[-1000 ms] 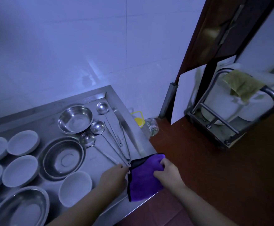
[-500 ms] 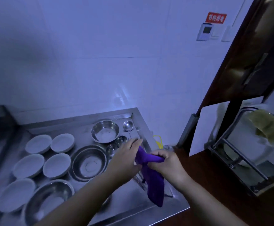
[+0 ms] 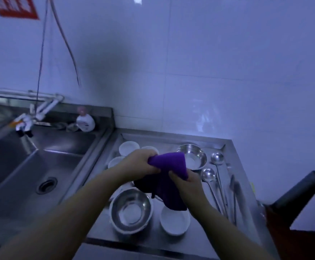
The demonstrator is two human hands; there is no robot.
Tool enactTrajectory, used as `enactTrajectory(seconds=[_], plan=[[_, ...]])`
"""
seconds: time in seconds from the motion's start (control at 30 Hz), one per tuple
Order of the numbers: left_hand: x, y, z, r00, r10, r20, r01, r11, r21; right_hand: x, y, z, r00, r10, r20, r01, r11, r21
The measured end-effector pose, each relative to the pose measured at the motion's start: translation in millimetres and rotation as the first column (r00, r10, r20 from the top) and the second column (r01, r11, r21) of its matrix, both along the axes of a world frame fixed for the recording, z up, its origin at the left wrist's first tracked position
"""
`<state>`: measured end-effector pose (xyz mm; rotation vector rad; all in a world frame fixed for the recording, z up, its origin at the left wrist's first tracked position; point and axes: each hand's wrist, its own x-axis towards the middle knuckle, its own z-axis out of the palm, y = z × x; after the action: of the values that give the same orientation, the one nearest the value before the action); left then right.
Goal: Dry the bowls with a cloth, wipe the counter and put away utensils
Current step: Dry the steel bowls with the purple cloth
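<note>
Head view: both hands (image 3: 141,164) (image 3: 187,182) hold purple cloth (image 3: 168,166), hanging lengthwise downward.

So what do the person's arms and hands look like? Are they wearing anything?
Both forearms are bare as far as the picture shows: no sleeves. The left hand and the right hand wear no gloves, and no rings, watch or bracelet show in this dim, slightly blurry view.

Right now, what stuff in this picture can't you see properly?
All in the head view:
- Red wall sign: cut off by the top edge, writing blurred.
- White ceramic bowls at the back: partly hidden by the left hand.
- Whatever lies under the purple cloth: covered by the cloth and the right hand.
- Long metal utensil handles: blurred, so I can't count them.
- Dark object at right: cut off, unclear.
</note>
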<state>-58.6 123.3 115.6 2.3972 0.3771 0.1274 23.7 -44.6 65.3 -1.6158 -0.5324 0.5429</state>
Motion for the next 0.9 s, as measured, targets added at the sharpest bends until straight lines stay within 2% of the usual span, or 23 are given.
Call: enactTrajectory(seconds=[0.13,0.2,0.27,0.37,0.47,0.67,0.9], plan=[[-44.0,55.3,-45.7,0.959,0.283,-0.017,-0.282,0.946,-0.159,-17.0,43.0,-8.2,0.995,0.030,0.092,-0.021,0.995,-0.094],[-65.3,77.9,-76.8,0.910,0.405,-0.084,-0.412,0.905,-0.107,-22.1,56.5,-17.6,0.994,-0.015,0.111,0.031,0.989,-0.143],[-86.4,94.8,-110.3,0.865,0.456,-0.209,-0.464,0.886,0.013,-25.8,65.4,-27.6,0.991,-0.068,0.118,0.091,0.977,-0.195],[-109.0,106.3,-151.2,0.843,0.379,-0.383,-0.382,0.921,0.070,-31.6,71.3,-40.2,0.978,-0.199,0.065,0.209,0.947,-0.245],[-113.3,112.2,-170.4,0.859,0.269,-0.436,-0.273,0.960,0.055,-35.3,73.4,-48.6,0.939,-0.341,0.037,0.336,0.893,-0.300],[-72.9,124.7,-169.9,0.927,0.139,-0.349,-0.162,0.986,-0.037,-38.3,77.1,-53.9,0.840,-0.542,0.027,0.517,0.785,-0.342],[12.7,102.2,-158.0,0.975,0.015,-0.223,-0.016,1.000,-0.001,-11.2,49.8,-51.6,0.738,-0.675,0.007,0.644,0.700,-0.310]])
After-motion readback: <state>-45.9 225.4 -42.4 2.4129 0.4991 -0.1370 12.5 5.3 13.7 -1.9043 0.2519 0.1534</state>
